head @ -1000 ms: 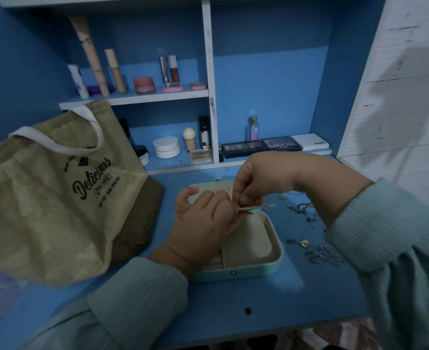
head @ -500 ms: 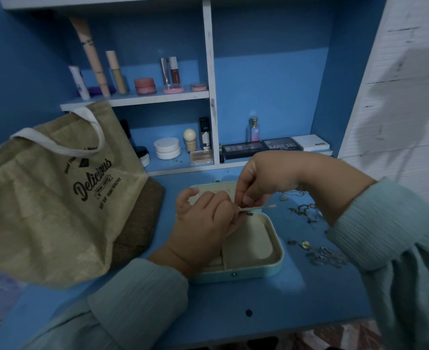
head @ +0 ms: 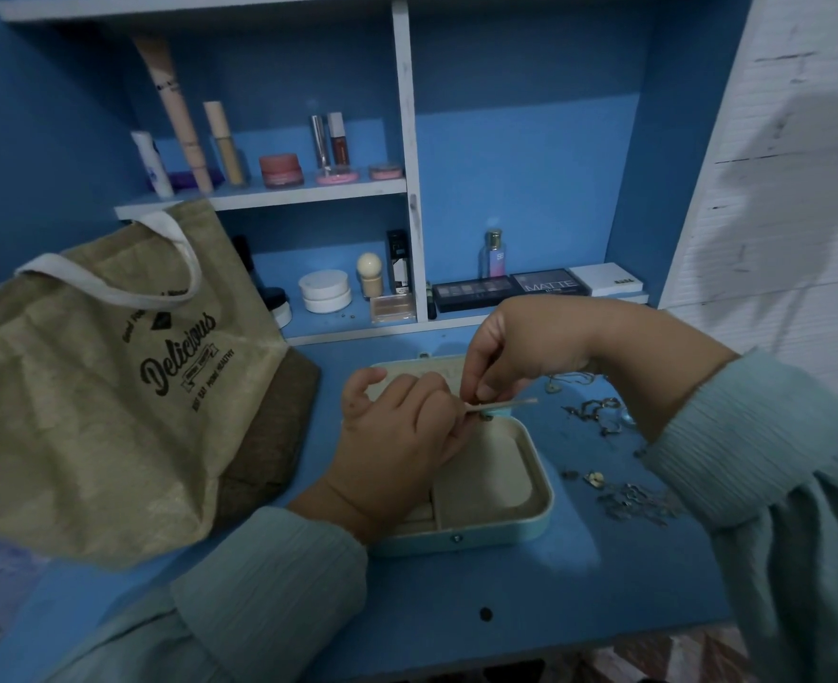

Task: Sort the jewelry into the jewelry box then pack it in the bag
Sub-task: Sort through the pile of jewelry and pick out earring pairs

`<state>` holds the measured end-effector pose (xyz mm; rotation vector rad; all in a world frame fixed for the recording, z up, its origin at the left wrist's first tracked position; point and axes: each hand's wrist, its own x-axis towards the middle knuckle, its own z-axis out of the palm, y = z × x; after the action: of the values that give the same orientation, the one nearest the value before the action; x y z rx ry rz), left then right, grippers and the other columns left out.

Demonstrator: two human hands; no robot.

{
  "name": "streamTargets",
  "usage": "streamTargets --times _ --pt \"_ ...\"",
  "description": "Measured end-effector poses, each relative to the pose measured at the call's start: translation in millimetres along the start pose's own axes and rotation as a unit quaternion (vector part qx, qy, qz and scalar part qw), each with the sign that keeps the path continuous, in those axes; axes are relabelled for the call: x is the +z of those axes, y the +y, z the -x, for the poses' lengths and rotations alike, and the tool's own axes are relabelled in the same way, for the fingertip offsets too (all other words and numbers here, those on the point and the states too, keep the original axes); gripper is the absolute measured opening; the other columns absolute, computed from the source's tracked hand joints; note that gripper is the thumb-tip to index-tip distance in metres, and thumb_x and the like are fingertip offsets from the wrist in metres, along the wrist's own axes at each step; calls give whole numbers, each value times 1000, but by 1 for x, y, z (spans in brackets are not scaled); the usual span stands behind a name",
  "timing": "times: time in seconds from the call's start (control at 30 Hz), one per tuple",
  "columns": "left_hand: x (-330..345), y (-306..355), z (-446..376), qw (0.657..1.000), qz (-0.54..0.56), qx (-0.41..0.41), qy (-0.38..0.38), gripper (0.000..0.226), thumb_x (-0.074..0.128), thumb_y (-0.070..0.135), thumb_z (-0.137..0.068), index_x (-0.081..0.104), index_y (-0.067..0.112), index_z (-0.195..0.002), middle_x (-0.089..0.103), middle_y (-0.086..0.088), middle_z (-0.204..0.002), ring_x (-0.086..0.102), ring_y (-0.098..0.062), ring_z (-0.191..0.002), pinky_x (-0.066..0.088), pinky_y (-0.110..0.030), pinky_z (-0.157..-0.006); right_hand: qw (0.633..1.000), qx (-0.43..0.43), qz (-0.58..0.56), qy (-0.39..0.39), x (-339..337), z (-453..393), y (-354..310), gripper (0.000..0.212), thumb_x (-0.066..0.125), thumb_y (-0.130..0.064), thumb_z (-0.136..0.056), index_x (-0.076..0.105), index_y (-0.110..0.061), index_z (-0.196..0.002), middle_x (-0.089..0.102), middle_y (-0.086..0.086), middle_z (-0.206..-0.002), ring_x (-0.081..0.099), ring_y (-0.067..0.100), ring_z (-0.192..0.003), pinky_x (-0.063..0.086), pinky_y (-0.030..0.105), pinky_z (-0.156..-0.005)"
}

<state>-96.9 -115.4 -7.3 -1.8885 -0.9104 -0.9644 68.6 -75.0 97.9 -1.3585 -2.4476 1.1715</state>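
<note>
At the left of the blue desk (head: 530,584) a tan paper tote bag (head: 111,396) printed "Delicious" slumps on its side, mouth and white handle toward the shelves, waiting for the last step. Just right of it the mint jewelry box (head: 530,515) lies open with its cream compartments showing; none of the visible ones holds a piece. Over the box's far left part the left hand (head: 397,446) has its fingers curled in, pinching one end of a thin pale stick (head: 510,404). The right hand (head: 520,352) arches down from above, its thumb and fingertips pressed together on the same stick, where a small dark piece, seemingly an earring, hangs just below; its exact form is too small to tell. To do this step well, I judge the work should stay directly above the box, so anything that slips falls into a compartment and not onto the desk, and the left hand should hold the stick steady while the right slides the piece free with a light pinch. Right of the box, near the right sleeve (head: 752,436), loose jewelry (head: 634,502) lies scattered in small clusters on the desk, so sorting is barely begun.
</note>
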Motion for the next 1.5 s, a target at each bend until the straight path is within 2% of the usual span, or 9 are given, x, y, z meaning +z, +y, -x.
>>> streamTargets --times 0.27,0.43,0.53,0.7,0.8,0.93,1.1,1.2,1.5 --pt "-1 1 -2 1000 6 -5 -11 23 53 28 -84 32 23 -74 55 7 -62 57 -13 -57 26 -35 -87 999 -1 52 -1 1 0 -4 18 69 -8 -80 71 -25 -75 70 -6 -75 63 1 -63 52 16 -75" --pt "-4 2 -4 1000 5 -6 -23 17 50 28 -84 41 21 -71 56 5 -62 58 -14 -57 26 -35 -86 996 5 94 -2 2 -1 -7 18 67 -12 -83 69 -28 -75 67 -14 -72 60 -7 -57 46 5 -57" --pt "-6 2 -5 999 5 -15 -30 25 49 28 -84 50 18 -62 56 4 -61 59 -16 -56 27 -35 -85 995 4 100 -2 2 -1 -7 13 67 -14 -83 68 -27 -79 67 -13 -75 61 -3 -62 46 8 -62" --pt "-3 2 -5 1000 3 -21 -19 21 51 29 -85 37 21 -71 55 5 -61 57 -15 -56 26 -36 -87 989 5 146 1 1 -3 -7 14 65 -17 -85 68 -30 -78 65 -14 -70 55 -6 -51 42 8 -54" --pt "-3 1 -7 1000 2 -13 -19 21 50 31 -87 35 23 -75 58 6 -64 59 -15 -59 26 -36 -87 992 15 125 -13 -2 -6 -6 16 64 -16 -86 67 -29 -77 65 -10 -72 54 -6 -48 48 9 -58" --pt "-5 -1 -10 1000 -2 -7 -24 8 51 31 -87 45 28 -83 62 7 -72 61 -16 -66 26 -37 -88 995 14 97 -13 -5 -7 -4 14 64 -14 -86 67 -25 -78 66 -6 -75 58 1 -60 52 19 -71" --pt "-2 -4 -12 1000 -6 1 -28 11 58 28 -83 51 33 -89 64 9 -81 54 -13 -78 26 -39 -89 997 21 65 -25 -9 -10 -2 13 63 -11 -86 66 -23 -81 65 -6 -75 59 2 -64 49 14 -61" --pt "-2 -7 -16 999 -8 25 -43 9 59 25 -82 63 33 -85 65 8 -83 60 -15 -73 26 -39 -90 998 27 49 -33 -12 -13 -1 13 62 -9 -86 66 -21 -82 65 -5 -73 59 0 -60 47 11 -57" --pt "-1 -16 -16 996 -2 56 -66 10 55 31 -86 65 32 -87 65 7 -83 61 -15 -70 27 -40 -90 998 30 28 -50 -15 -18 0 14 61 -7 -87 65 -19 -82 64 -6 -70 60 2 -61 52 14 -63"
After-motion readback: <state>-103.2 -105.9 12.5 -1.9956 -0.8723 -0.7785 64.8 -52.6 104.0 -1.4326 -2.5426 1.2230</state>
